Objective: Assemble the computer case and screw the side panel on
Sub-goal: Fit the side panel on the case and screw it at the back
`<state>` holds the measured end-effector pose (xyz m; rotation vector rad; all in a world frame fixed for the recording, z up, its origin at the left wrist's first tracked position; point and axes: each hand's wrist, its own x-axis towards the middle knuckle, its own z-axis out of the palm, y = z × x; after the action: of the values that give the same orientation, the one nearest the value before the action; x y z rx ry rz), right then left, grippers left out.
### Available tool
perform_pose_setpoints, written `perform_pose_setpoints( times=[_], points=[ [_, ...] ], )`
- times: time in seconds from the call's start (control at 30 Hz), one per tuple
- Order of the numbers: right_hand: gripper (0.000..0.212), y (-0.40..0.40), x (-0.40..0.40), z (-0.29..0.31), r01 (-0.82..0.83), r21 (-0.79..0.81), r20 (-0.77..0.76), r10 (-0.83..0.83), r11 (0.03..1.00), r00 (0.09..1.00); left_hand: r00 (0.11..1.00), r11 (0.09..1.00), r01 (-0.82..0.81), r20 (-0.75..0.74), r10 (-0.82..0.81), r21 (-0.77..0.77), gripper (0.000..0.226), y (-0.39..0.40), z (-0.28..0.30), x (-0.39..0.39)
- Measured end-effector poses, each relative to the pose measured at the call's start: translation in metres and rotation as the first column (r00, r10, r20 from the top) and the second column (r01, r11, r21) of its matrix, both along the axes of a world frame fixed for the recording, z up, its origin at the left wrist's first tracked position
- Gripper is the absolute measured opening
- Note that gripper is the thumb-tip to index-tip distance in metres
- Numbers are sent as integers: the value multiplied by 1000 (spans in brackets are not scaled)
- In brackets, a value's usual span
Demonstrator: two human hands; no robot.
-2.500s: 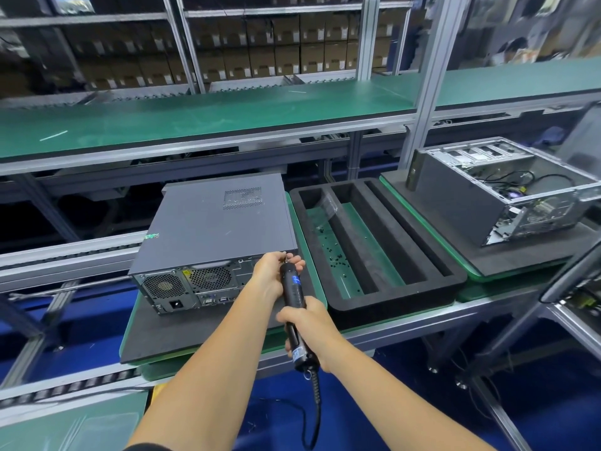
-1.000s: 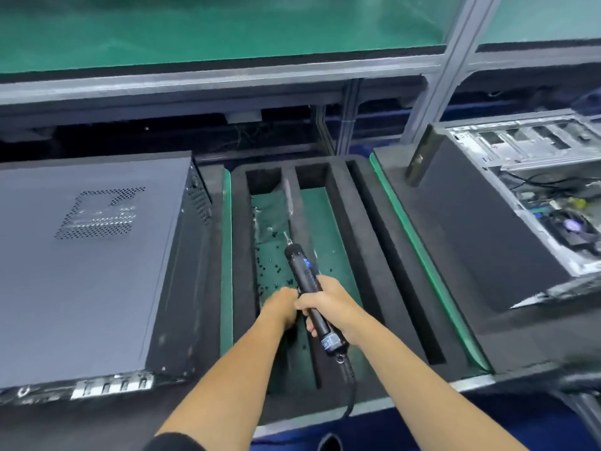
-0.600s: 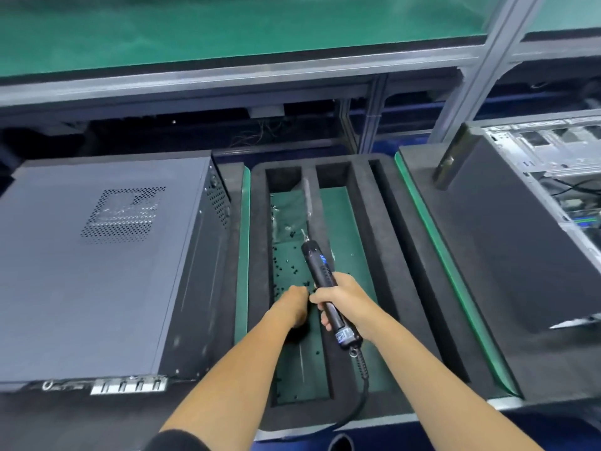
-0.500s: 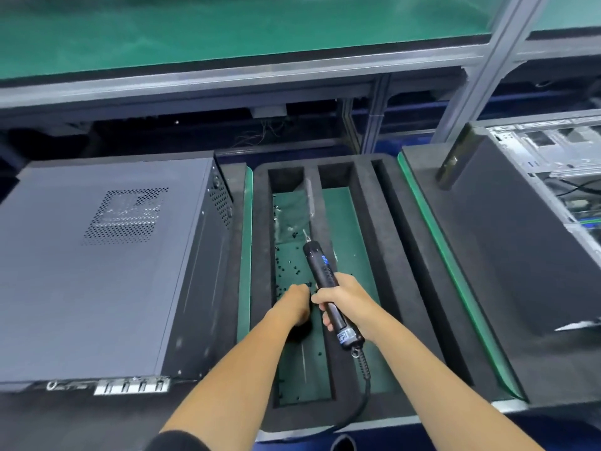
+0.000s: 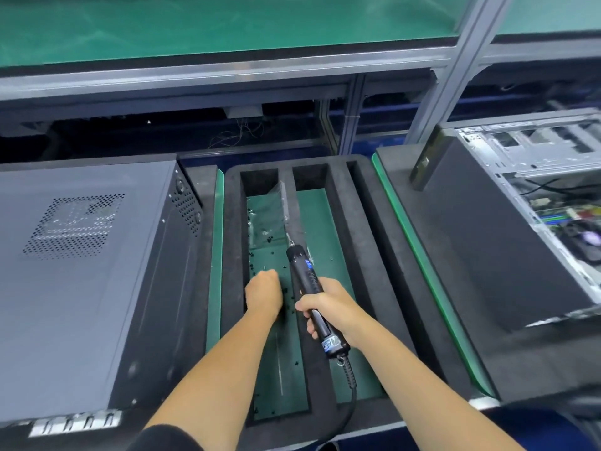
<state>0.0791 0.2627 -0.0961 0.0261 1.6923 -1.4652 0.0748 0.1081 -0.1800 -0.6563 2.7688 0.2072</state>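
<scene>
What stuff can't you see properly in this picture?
All in the head view:
- Left hand fingers: curled down into the foam tray, hidden by its own back, so any screw held is unseen.
- Loose screws: too small to count.
- Closed case: rear ports cut off by the bottom edge.
- Open case: cut off by the right edge.

Bright, even overhead light; soft focus, wide-angle bending at edges.
</scene>
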Motion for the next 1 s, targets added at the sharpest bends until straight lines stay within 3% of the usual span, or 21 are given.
perform_pose_setpoints(
  times=[0.1, 0.3, 0.4, 0.47, 0.53, 0.6, 0.67, 0.77, 0.9, 1.0],
  points=[
    [20, 4, 0, -1, -4, 8, -8, 4, 1000, 1000, 999, 999, -41, 16, 40, 31, 21, 1, -5, -2],
    [20, 7, 5, 6, -39, 23, -38, 40, 999, 998, 981, 948, -185, -14, 195, 261, 7, -2, 12, -6],
    [21, 6, 10, 17, -41, 7, -53, 42, 999, 998, 954, 888, -189, -134, 266, 419, 25, -3, 33, -8],
    [22, 2, 13, 30, -47, -11, -69, 46, 999, 997, 877, 774, -215, -231, 421, 595, 30, -7, 57, -9],
    [24, -6, 15, 47, -44, -50, -86, 39, 998, 995, 736, 559, -222, -238, 633, 799, 38, -13, 90, -11],
    [25, -16, 21, 66, -37, -101, -111, 26, 994, 993, 627, 311, -119, -171, 760, 943, 36, -23, 125, -12],
    [25, -27, 31, 87, -40, -149, -147, 18, 988, 989, 587, 165, 26, -148, 796, 986, 25, -38, 160, -8],
    [25, -46, 55, 119, -76, -195, -194, 38, 978, 980, 567, 118, 179, -200, 799, 977, 9, -62, 202, 10],
    [26, -80, 103, 156, -106, -230, -236, 50, 968, 970, 487, -7, 325, -161, 858, 946, 10, -95, 244, 54],
    [29, -113, 149, 173, -89, -248, -263, 21, 965, 964, 493, -62, 382, -146, 858, 922, 8, -130, 266, 99]
  ],
)
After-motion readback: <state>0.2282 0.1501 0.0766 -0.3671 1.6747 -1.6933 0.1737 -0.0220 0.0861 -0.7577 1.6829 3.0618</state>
